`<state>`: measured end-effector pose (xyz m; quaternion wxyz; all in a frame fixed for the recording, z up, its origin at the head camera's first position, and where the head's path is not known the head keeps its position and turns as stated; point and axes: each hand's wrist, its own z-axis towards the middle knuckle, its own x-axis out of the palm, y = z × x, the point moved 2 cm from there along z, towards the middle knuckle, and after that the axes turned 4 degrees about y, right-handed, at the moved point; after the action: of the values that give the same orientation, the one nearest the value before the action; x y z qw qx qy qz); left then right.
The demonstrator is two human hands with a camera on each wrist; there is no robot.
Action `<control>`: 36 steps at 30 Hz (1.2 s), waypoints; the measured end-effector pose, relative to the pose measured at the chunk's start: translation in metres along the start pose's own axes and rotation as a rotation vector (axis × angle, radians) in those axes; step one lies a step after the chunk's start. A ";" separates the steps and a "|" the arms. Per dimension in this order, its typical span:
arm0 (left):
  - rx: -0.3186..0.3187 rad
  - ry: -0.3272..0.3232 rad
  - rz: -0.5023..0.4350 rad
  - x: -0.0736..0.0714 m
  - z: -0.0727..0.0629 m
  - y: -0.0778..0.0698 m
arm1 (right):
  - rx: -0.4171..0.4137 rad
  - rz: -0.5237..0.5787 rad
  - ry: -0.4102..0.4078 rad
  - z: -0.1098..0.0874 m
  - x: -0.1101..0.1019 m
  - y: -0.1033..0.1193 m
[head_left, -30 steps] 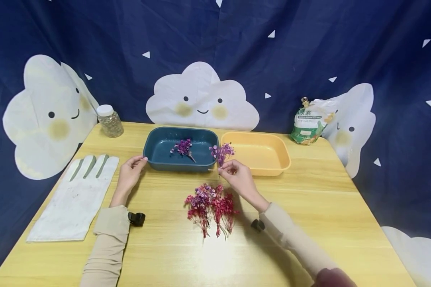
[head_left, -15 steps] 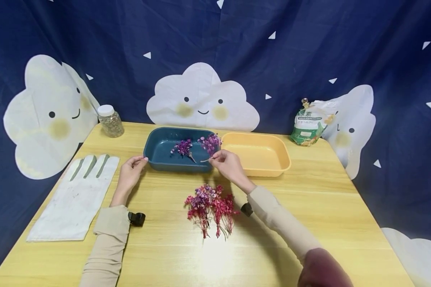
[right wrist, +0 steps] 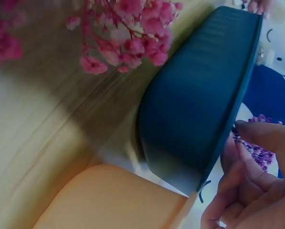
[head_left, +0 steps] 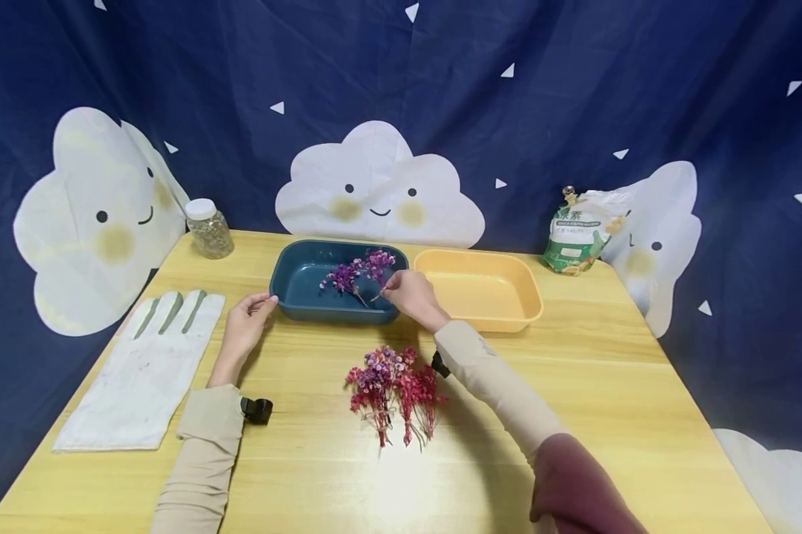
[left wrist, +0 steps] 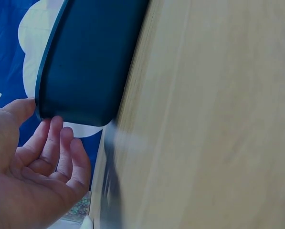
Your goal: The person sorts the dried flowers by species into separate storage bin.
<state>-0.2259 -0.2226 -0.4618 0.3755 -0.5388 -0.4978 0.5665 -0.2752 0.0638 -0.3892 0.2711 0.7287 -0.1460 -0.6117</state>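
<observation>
My right hand pinches the stem of a purple dried-flower sprig over the right end of a dark blue basin. In the right wrist view, the blossoms show beyond the basin's rim, partly behind the fingers. A second purple sprig lies inside the basin, its flowers overlapping the held one in the head view. My left hand holds the basin's near left corner; in the left wrist view its thumb is at the rim and its fingertips meet the outer wall.
A yellow basin stands right of the blue one. Red and purple flower bunches lie in front. White gloves lie left, a white-lidded jar stands back left, and a clipped green-white bag back right.
My right hand has moved left with the purple sprig, from between the two basins to over the blue basin. The left hand has stayed at the basin's corner.
</observation>
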 end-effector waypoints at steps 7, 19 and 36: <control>0.018 -0.009 0.014 0.001 -0.003 -0.002 | 0.002 -0.187 -0.010 0.010 0.010 0.004; 0.022 -0.020 0.010 0.002 -0.002 0.000 | 0.015 -0.341 0.002 0.015 0.022 0.006; 0.023 -0.015 0.005 0.001 -0.003 0.001 | -0.008 -0.042 -0.024 -0.009 0.004 0.004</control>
<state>-0.2234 -0.2210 -0.4626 0.3766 -0.5315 -0.4928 0.5769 -0.2654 0.0604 -0.3894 0.2594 0.7233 -0.1313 -0.6264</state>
